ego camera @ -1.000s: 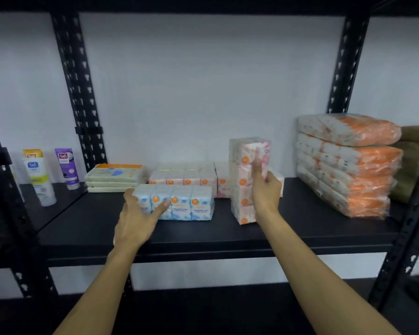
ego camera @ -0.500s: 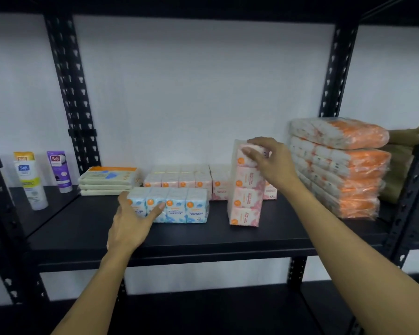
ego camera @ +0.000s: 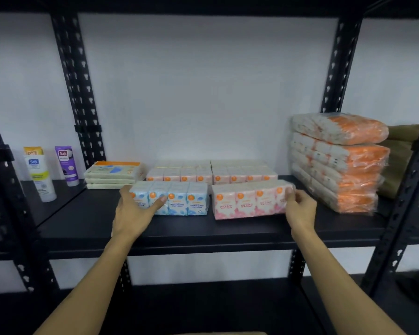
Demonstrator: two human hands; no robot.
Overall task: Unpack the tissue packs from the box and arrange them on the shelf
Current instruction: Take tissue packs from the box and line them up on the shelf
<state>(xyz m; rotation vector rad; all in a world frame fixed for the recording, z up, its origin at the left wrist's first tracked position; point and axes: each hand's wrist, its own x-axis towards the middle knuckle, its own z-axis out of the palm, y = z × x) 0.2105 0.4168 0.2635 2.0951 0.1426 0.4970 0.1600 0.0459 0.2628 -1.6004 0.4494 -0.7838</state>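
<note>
Two bare forearms reach in from the near edge toward the black metal shelf (ego camera: 228,228). Left hand (ego camera: 133,213) lies flat against the left end of the blue tissue pack (ego camera: 177,199), fingers spread, thumb across the front face; resting on it, not closed around it. Blue pack: four mini packets in a row, orange dot on each, legible print "FRAGRANCE FREE MINI TISSUE". Right hand (ego camera: 300,212) pinches the right end of the pink tissue pack (ego camera: 248,201) between thumb and fingers. Pink pack lies lengthwise at the front of the shelf, just beside the blue pack with a narrow gap, slightly tilted; four packets, orange dots, print reads roughly "ROSE SCENTED MINI TISSUE", partly blurred. Behind both, toward the white wall, two more rows of pink-and-white tissue packs (ego camera: 211,175), print too small to read. Left of these, a flat stack of pale green packs (ego camera: 111,174), orange strip on top, writing illegible. Right side: tall stack of orange-and-white wrapped tissue bundles (ego camera: 339,160). Far left, adjoining shelf: three upright tubes (ego camera: 40,172) marked "Safi", one purple, one white, one with an orange top.
</note>
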